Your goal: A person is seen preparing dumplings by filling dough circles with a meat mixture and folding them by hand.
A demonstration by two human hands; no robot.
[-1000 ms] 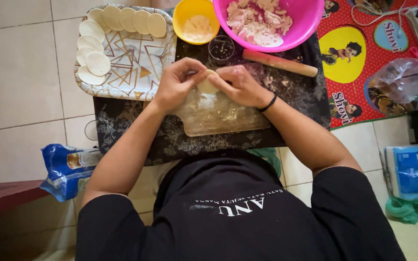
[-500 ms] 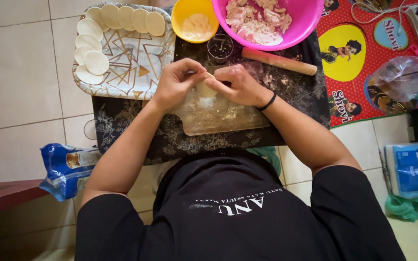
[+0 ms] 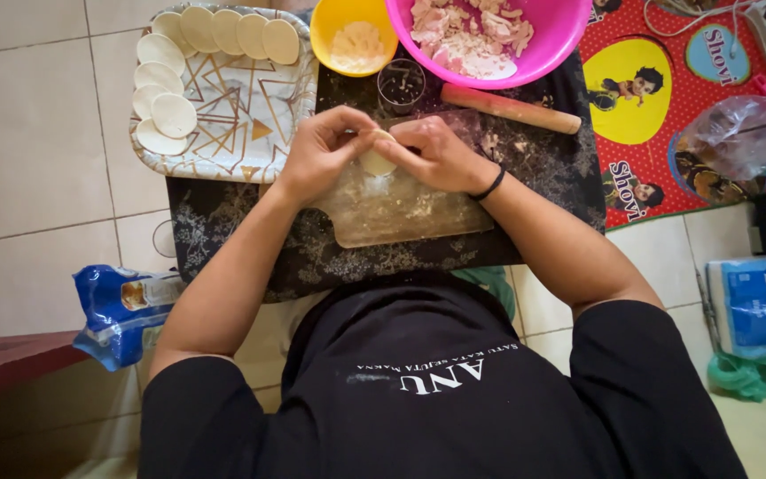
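Both of my hands meet over a floured clear board (image 3: pixel 401 217) on a dark marbled mat (image 3: pixel 250 248). My left hand (image 3: pixel 325 151) and my right hand (image 3: pixel 436 153) together pinch a small pale round of dough (image 3: pixel 376 162) between their fingertips. A black band circles my right wrist. Most of the dough piece is hidden by my fingers.
A patterned tray (image 3: pixel 241 115) at the upper left holds several flat dough rounds (image 3: pixel 175 115). Behind my hands stand a yellow bowl (image 3: pixel 352 40), a pink bowl of pale chunks (image 3: pixel 480 35), a small round cutter (image 3: pixel 401 86) and a wooden rolling pin (image 3: pixel 511 109). Blue packets lie on the tiled floor at both sides.
My hands have stayed over the board, with small finger movements on the dough piece; it now shows a little more between the fingertips.
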